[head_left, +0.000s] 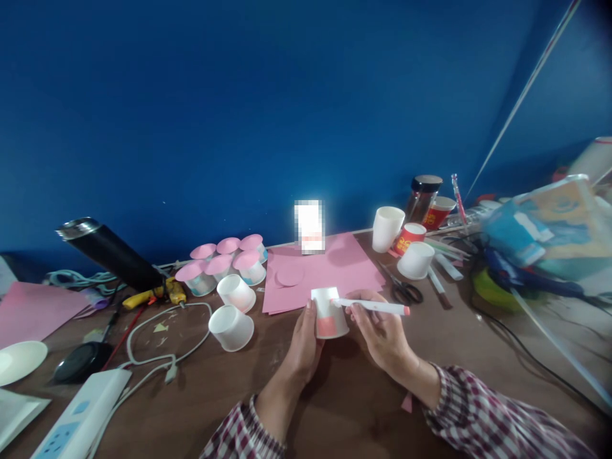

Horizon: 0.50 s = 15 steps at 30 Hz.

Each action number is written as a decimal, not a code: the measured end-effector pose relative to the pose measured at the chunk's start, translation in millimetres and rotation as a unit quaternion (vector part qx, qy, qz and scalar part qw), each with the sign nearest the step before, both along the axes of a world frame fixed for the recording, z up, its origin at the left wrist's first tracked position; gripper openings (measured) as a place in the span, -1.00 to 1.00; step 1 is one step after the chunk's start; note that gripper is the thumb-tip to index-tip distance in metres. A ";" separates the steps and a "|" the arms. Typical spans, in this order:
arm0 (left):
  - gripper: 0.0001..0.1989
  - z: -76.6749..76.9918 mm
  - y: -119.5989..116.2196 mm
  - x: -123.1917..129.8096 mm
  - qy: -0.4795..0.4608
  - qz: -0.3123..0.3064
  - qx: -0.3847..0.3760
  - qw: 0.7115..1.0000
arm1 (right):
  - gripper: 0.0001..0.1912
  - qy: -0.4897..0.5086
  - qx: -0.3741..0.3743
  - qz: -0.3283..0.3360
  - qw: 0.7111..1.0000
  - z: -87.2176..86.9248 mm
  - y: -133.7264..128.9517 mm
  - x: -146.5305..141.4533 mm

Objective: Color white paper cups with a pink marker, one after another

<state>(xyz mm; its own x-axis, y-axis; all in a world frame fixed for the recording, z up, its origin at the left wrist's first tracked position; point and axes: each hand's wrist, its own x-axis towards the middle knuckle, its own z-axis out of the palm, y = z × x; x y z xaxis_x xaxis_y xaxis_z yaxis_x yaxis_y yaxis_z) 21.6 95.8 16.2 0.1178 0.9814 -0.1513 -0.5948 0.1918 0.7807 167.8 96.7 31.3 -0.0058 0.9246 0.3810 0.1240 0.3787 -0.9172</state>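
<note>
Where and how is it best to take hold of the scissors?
Probably grip the scissors by their black handle loops, coming from the near right side: the loops lie nearer, while the blades point away and left, toward the pink sheets. The right hand is closer but holds a marker.

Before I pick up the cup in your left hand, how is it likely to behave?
The cup looks like paper, so it is probably light. Its thin-walled look suggests it might dent if squeezed. With its round side, it could roll if laid down.
</note>
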 end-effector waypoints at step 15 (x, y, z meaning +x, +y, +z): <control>-0.45 -0.8 1.3 -0.1 -0.013 0.014 -0.026 0.999 | -0.72 0.028 -0.023 0.000 0.999 -4.6 1.4 1.5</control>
